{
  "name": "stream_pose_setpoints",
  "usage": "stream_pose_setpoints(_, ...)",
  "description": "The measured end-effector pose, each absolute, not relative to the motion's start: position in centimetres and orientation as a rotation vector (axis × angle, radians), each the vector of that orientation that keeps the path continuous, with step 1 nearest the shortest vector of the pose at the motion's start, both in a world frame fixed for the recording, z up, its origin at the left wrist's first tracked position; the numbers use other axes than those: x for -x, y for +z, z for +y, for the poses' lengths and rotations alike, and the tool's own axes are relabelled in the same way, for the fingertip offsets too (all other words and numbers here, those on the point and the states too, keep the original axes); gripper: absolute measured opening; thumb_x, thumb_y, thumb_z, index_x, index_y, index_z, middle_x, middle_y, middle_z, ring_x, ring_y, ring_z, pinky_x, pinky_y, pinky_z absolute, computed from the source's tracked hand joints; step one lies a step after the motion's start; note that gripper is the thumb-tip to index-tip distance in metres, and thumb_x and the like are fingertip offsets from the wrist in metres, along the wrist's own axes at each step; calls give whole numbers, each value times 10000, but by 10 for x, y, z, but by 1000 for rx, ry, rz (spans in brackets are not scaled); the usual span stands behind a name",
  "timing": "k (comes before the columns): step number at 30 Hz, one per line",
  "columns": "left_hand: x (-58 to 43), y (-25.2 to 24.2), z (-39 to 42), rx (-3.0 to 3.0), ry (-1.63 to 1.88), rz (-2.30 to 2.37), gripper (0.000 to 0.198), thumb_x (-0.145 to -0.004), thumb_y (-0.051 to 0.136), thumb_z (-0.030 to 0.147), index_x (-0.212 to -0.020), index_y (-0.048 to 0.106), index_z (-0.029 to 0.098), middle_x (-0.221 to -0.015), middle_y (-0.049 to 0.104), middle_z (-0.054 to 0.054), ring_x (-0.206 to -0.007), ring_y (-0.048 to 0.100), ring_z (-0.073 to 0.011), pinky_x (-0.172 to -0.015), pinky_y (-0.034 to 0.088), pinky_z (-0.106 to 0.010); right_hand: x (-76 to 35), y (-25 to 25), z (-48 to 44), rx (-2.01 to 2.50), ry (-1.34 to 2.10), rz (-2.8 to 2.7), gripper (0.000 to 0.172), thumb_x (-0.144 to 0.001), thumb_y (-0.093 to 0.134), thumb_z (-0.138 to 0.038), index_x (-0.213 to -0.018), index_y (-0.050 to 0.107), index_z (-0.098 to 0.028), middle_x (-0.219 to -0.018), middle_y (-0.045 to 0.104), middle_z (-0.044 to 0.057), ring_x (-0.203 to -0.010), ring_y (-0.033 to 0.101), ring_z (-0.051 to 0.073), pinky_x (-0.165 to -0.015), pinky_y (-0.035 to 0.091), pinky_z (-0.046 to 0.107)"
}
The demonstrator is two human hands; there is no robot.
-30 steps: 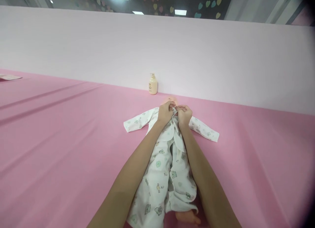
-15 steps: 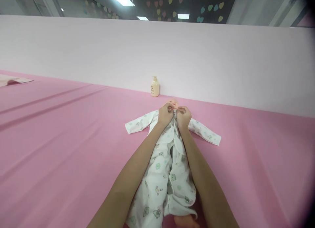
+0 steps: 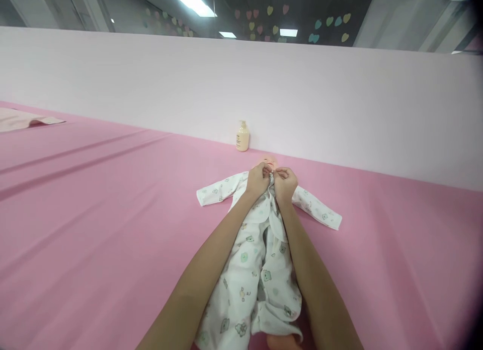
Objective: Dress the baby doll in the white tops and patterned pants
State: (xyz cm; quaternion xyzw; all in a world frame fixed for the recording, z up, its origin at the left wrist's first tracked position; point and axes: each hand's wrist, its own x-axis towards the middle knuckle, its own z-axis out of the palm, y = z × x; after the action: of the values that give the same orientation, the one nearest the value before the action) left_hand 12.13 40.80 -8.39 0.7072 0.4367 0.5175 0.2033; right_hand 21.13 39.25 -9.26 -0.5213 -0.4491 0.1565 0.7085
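A doll lies on its back, its head toward the wall, dressed in a white baby shirt and matching trousers with small animal prints. The shirt's sleeves stretch out to both sides. At the neckline, just below the doll's face, my left hand pinches one edge of the shirt's front. Close beside it, my right hand pinches the facing edge. My fingers hide the exact spot they grip. One bare foot shows below a trouser leg.
A cream pump bottle stands against the white wall behind the doll's head. Pink sheeting with a few creases covers the surface. A pale pink cloth lies at the far left. Above the wall is glass with heart stickers.
The whole view has shifted slightly, so things sit a little further right and lower. Both hands stay at the neckline, with small finger movements.
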Motion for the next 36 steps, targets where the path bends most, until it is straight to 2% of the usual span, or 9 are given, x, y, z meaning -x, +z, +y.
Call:
stream_pose_setpoints(5, -121, -85, 408, -1998, 1447, 1249, 243, -671, 454, 12, -804, 581, 172, -782, 672, -9, -670, 592, -116, -669, 459, -223, -212, -94, 395, 1197, 337, -997, 68, -652, 551, -224, -701, 573, -183, -654, 625, 0, -640, 608, 154, -645, 475, 257)
stream_pose_setpoints(10, -120, -85, 408, -1992, 1441, 1257, 261, -670, 452, 3, -810, 592, 173, -805, 677, -14, -735, 610, -123, -711, 464, -226, -212, -92, 392, 1204, 343, -1021, 88, -651, 520, -224, -707, 574, -182, -681, 642, 13, -640, 606, 156, -639, 480, 259)
stream_pose_setpoints(20, -119, -89, 412, -1880, 1464, 1241, 246, -699, 451, 11, -814, 601, 169, -825, 683, -17, -733, 619, -120, -720, 483, -232, -215, -102, 400, 1133, 437, -1135, 230, -717, 512, -296, -864, 618, -154, -762, 667, 41, -586, 611, 154, -536, 499, 263)
stream_pose_setpoints(24, -118, -88, 412, -1786, 1495, 1236, 270, -745, 482, 49, -963, 571, 180, -887, 674, -21, -768, 635, -115, -727, 489, -218, -217, -102, 403, 1173, 318, -1223, 214, -700, 564, -272, -863, 644, -157, -784, 684, 45, -591, 613, 153, -607, 508, 281)
stream_pose_setpoints(27, -117, -86, 409, -1728, 1506, 1244, 397, -792, 521, 144, -1181, 474, 205, -880, 663, -16, -743, 640, -127, -709, 494, -231, -215, -99, 403, 1242, 201, -1295, 179, -699, 554, -233, -831, 657, -169, -753, 683, 38, -586, 603, 162, -645, 490, 293)
stream_pose_setpoints(29, -116, -85, 408, -1705, 1499, 1216, 495, -781, 561, 174, -1252, 416, 205, -877, 661, -16, -732, 644, -127, -708, 494, -228, -213, -97, 402, 1287, 114, -1347, 181, -707, 531, -213, -831, 659, -178, -737, 680, 36, -595, 595, 171, -660, 473, 298)
stream_pose_setpoints(31, -116, -85, 409, -1697, 1497, 1202, 538, -761, 575, 161, -1268, 402, 208, -891, 660, -16, -722, 644, -120, -709, 493, -223, -211, -96, 402, 1315, 55, -1383, 228, -711, 512, -200, -890, 652, -184, -744, 679, 36, -603, 586, 178, -659, 457, 299)
stream_pose_setpoints(36, -115, -90, 415, -1707, 1499, 1196, 495, -723, 541, 89, -1197, 471, 210, -902, 664, -14, -727, 636, -113, -736, 497, -234, -211, -97, 402, 1321, 55, -1379, 307, -693, 522, -206, -989, 600, -197, -728, 653, 8, -608, 566, 173, -641, 440, 282)
